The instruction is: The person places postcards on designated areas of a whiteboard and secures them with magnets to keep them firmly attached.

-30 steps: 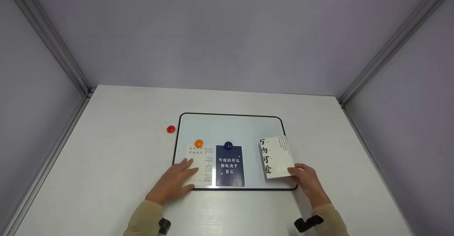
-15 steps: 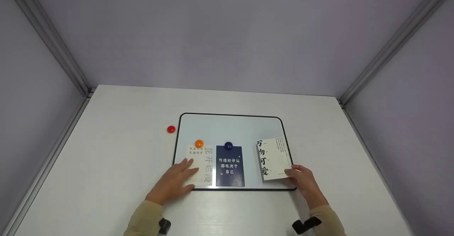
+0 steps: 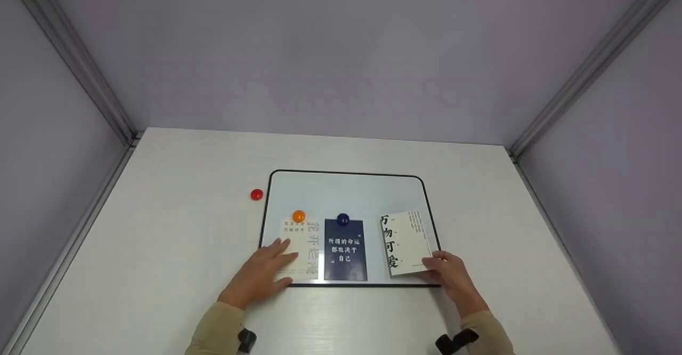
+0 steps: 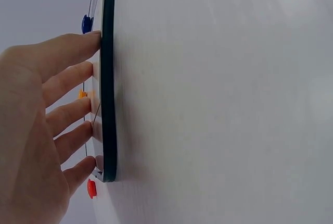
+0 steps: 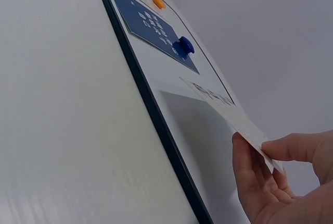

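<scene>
My right hand pinches the lower right corner of a cream card printed with large black characters. In the right wrist view the card is tilted above the whiteboard, casting a shadow on it. My left hand rests with spread fingers on the whiteboard, partly over a pale card. An orange magnet sits at that card's top edge. Beside it lies a dark blue card with a blue magnet at its top. In the left wrist view my left fingertips touch the board's surface.
A red magnet lies on the white table, just left of the whiteboard. The board has a thin black rim. Grey-lilac walls enclose the table at the back and sides.
My right hand has moved the cream card left and slightly toward me over the whiteboard. My left hand and the magnets have stayed put.
</scene>
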`<state>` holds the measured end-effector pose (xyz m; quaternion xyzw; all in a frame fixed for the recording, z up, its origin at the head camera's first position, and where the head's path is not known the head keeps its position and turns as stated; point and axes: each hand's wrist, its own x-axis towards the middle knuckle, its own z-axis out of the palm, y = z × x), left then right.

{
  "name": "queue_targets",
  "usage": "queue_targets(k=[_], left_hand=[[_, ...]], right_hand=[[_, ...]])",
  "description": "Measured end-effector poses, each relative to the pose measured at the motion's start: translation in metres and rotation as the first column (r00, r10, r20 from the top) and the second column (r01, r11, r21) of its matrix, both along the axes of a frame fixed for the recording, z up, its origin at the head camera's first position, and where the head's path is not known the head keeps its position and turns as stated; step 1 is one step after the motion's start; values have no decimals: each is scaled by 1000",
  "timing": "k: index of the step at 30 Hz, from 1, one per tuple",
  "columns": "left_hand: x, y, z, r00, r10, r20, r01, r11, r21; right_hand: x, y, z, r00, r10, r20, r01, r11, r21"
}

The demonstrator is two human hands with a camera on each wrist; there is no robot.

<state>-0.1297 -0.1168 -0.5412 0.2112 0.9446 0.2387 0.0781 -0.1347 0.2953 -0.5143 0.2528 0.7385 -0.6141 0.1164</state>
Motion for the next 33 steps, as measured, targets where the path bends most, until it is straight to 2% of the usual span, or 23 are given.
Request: queue_targets(k=[10,17,20,24,33], left_hand=[[-1,0,1,1000,7,14,-7,1000,-13],[-1,0,0,1000,-10,-6,10,1000,-7],[0,0,0,1000,-14,-12,13,1000,-11],[0,0,2,1000,-14,-10,14,1000,-22],[0,0,3,1000,-15,5,16,1000,-18]], right_hand=[[3,-6,-3,1000,-12,-17,11,999,-35],[4,-9,-7,999,-29,-20,29,999,-43],[4,-12,-8,999,-31,-34,31,999,-11],[6,-15,-5,999,-17,-41,20,996,83],[6,-16,-1,999,28,-16,-23,969,244]])
